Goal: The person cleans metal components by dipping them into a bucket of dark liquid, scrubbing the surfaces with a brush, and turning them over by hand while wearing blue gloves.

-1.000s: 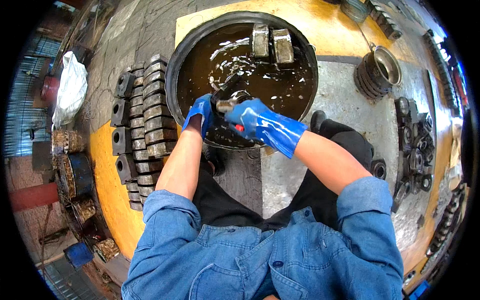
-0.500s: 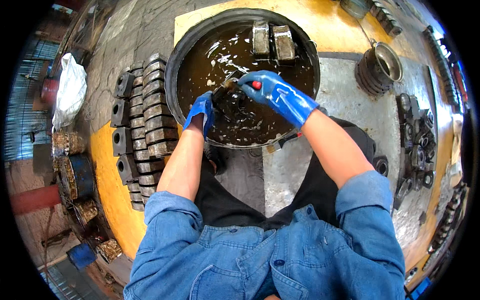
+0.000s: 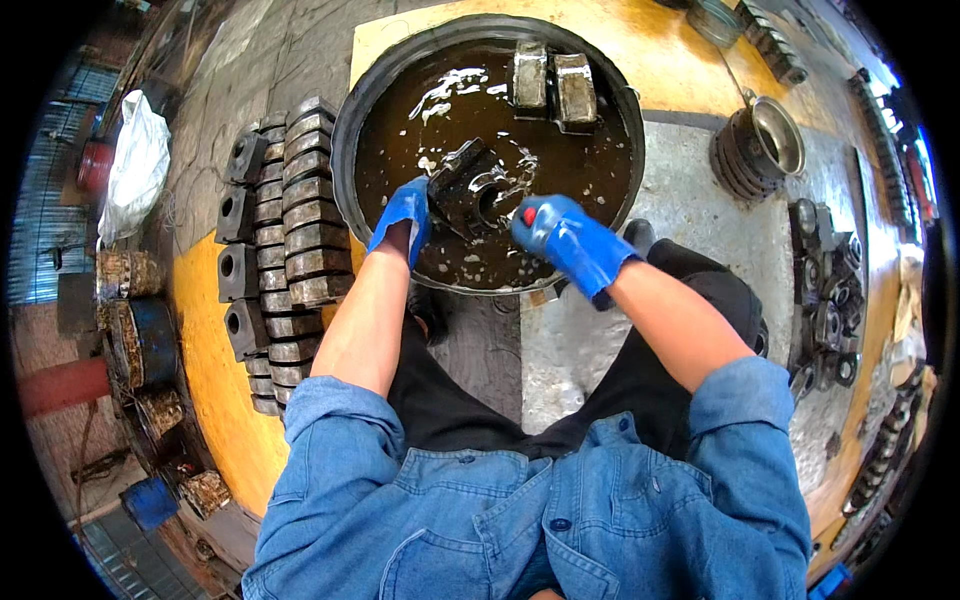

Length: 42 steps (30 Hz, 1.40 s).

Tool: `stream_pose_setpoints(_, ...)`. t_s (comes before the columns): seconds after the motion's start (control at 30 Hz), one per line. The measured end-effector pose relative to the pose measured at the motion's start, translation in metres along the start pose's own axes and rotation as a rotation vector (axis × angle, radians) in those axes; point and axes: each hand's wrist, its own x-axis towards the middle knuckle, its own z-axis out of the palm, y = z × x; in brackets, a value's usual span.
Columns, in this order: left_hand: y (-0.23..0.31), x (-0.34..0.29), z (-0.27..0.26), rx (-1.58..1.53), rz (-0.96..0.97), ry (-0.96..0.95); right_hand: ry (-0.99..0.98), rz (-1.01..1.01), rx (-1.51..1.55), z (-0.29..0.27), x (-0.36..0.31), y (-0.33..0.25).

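Observation:
My left hand point(image 3: 405, 218), in a blue rubber glove, grips a dark metal block point(image 3: 462, 190) with a round bore by its left side. The block is tilted and wet, low over the murky brown liquid in a wide black tub point(image 3: 345, 150). To its right, my gloved right hand point(image 3: 560, 238) is closed around a brush, whose red handle end point(image 3: 529, 215) pokes out of the fist. The bristles are hidden now. Two wet rectangular metal blocks point(image 3: 574, 92) stand side by side in the far right of the tub.
Rows of stacked metal blocks point(image 3: 312, 215) line the floor left of the tub. A round metal pot point(image 3: 775, 135) stands to the right, with dark bored parts point(image 3: 828, 290) nearer me. A white sack point(image 3: 138, 165) and rusty cans point(image 3: 140, 345) are at the far left.
My right hand has moved down and to the right with the brush, away from the block. The block now shows more plainly above the liquid; my left hand has barely moved.

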Motion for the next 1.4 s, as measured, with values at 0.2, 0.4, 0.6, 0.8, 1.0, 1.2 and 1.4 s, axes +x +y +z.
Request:
stream_pose_setpoints(0.2,-0.014,0.018,0.002,-0.496,-0.235,-0.063,-0.121,-0.026,0.54,0.003,0.005,-0.033)
stream_pose_setpoints(0.4,0.008,-0.001,0.017,-0.685,-0.271,-0.084,0.071,0.042,0.717,-0.043,0.051,0.0)
stream_pose_setpoints(0.6,-0.043,0.029,0.008,-0.303,-0.118,-0.033,0.361,0.126,0.52,-0.055,0.061,0.013)
stream_pose_setpoints(0.8,0.029,-0.027,0.025,-0.243,-0.048,0.032,0.284,0.139,0.911,-0.107,0.053,-0.03)
stream_pose_setpoints(1.0,0.05,-0.041,0.045,-0.212,0.057,0.02,0.03,0.129,0.595,-0.114,0.063,-0.016)
stream_pose_setpoints(1.2,0.049,-0.023,0.066,0.251,0.18,0.186,0.175,0.264,0.563,-0.138,0.037,-0.026)
stream_pose_setpoints(1.4,-0.004,0.016,0.073,0.327,0.383,0.039,0.184,0.18,0.493,-0.133,0.036,-0.008)
